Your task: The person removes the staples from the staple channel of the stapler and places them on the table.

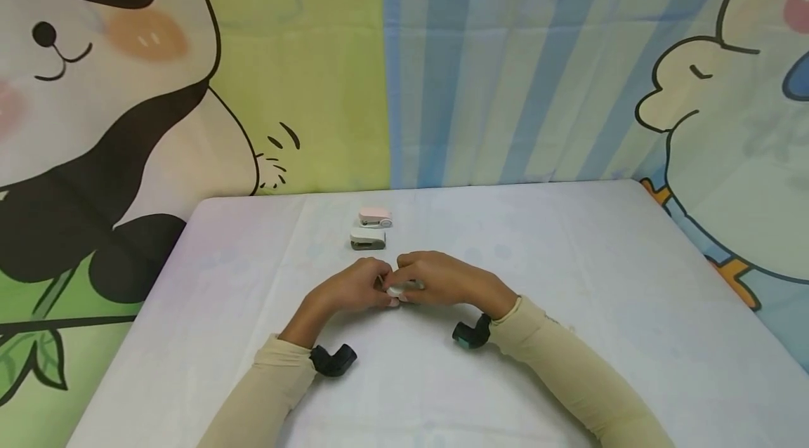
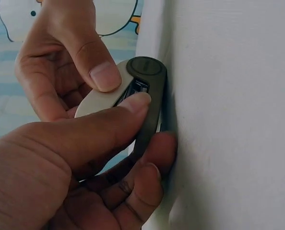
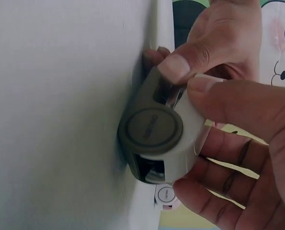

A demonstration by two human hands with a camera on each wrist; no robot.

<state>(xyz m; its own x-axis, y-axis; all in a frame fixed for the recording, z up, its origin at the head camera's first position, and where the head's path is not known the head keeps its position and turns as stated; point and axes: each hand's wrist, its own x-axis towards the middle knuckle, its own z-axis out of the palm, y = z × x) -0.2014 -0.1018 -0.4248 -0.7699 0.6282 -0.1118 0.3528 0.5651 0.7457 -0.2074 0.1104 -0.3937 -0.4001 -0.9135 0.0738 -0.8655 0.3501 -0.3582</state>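
Both hands hold a small stapler [image 1: 396, 291] with a white top and a grey base, close to the tabletop. In the left wrist view, the left hand [image 1: 357, 286] grips the grey base [image 2: 156, 98], its thumb lying by the opening near the staple channel. The right hand [image 1: 445, 278] pinches the white top [image 3: 193, 120] between thumb and fingers. A round disc [image 3: 151, 127] with blurred lettering marks the pivot. Top and base stand spread apart at an angle. In the head view the fingers hide much of this stapler.
Beyond the hands, a white and grey stapler [image 1: 368, 239] stands on the table, with a pink stapler [image 1: 376, 217] just behind it. A white cloth covers the table [image 1: 569, 258]. Cartoon-printed curtains [image 1: 329, 69] hang behind it.
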